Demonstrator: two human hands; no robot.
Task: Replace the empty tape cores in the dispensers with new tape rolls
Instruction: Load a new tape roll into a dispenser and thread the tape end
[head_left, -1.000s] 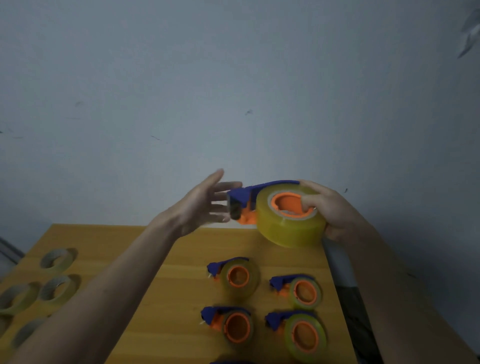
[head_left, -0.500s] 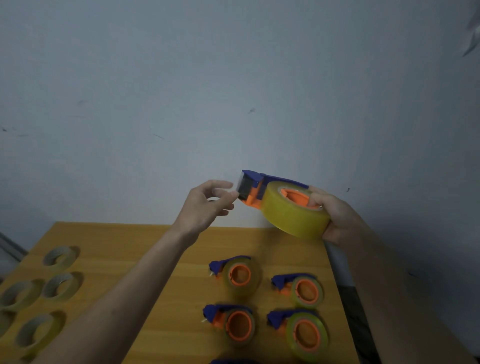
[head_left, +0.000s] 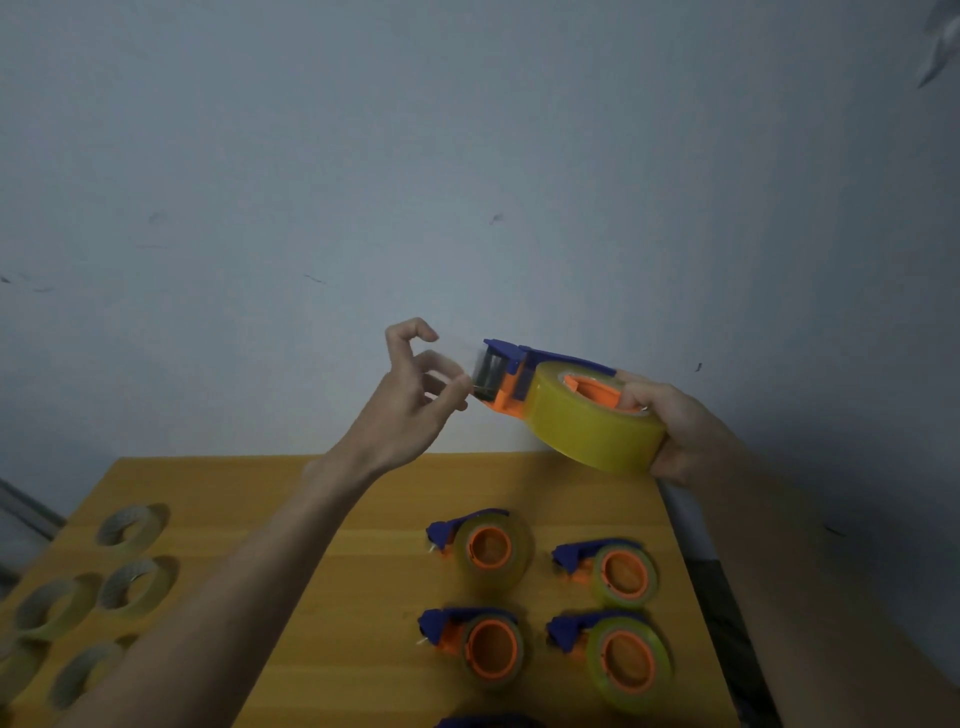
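My right hand (head_left: 680, 426) grips a blue and orange tape dispenser (head_left: 519, 371) loaded with a full yellowish tape roll (head_left: 587, 431), held up in the air above the table's far edge and tilted. My left hand (head_left: 415, 400) is at the dispenser's front end, its fingertips curled and pinching at the cutter end, where the tape's end is too blurred to make out. Several loaded dispensers (head_left: 491, 545) lie on the wooden table (head_left: 322, 519) below.
Several thin rolls or cores (head_left: 132, 527) lie on the table's left side. A pale wall stands right behind the table. The table's right edge runs just past the right-hand dispensers (head_left: 621, 571).
The dispenser has risen and tilted, cutter end up and to the left. My left hand went from open and flat to curled fingers pinching at the cutter end.
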